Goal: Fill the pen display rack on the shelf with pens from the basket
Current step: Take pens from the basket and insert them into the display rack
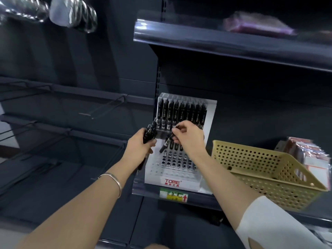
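A white tiered pen display rack [210, 112] marked TOME stands on the dark shelf. Its top row is full of black pens [181, 112]; the middle row holds several pens on its right side, and the lowest holes look bare. My left hand [139, 147] grips a bundle of black pens [150, 132] just left of the rack. My right hand [188, 137] pinches a single black pen [166, 143], tilted, tip down over the left part of the middle row. The yellow perforated basket [251, 159] sits right of the rack; I see no pens inside it.
Wire hooks [107, 106] jut out from the panel on the left. An upper shelf [233, 44] overhangs the rack. Packaged goods [309, 153] stand behind the basket at far right. A price tag [173, 194] hangs on the shelf edge.
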The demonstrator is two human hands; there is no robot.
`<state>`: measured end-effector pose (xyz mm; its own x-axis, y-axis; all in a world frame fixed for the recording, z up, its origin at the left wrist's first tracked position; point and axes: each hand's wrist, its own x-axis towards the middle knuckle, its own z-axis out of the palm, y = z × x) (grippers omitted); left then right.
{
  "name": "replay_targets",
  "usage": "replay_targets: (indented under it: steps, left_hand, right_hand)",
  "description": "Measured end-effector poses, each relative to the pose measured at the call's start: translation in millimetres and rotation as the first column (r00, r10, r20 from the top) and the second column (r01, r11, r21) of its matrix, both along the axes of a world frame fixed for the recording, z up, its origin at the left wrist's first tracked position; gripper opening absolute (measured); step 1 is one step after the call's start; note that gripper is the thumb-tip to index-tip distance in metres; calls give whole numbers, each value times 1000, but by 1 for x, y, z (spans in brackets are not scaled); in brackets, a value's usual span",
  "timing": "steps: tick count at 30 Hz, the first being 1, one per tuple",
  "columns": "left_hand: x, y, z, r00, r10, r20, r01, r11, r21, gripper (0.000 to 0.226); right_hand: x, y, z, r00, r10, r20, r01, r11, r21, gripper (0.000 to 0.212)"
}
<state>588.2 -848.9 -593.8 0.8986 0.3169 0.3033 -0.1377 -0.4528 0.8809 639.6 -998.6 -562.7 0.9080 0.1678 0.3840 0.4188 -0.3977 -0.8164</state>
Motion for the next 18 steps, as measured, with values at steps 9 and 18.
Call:
replay_targets:
  steps: [9, 18]
  left_hand:
    - [8, 2, -13, 999, -5, 33, 8, 995, -95, 14]
    - [15, 4, -18, 998, 30, 47, -24, 993, -119, 19]
  right_hand:
    - [11, 26, -3, 944, -46, 326, 237, 782, -576, 30]
    - [23, 41, -21, 917, -52, 394, 342, 611, -714, 39]
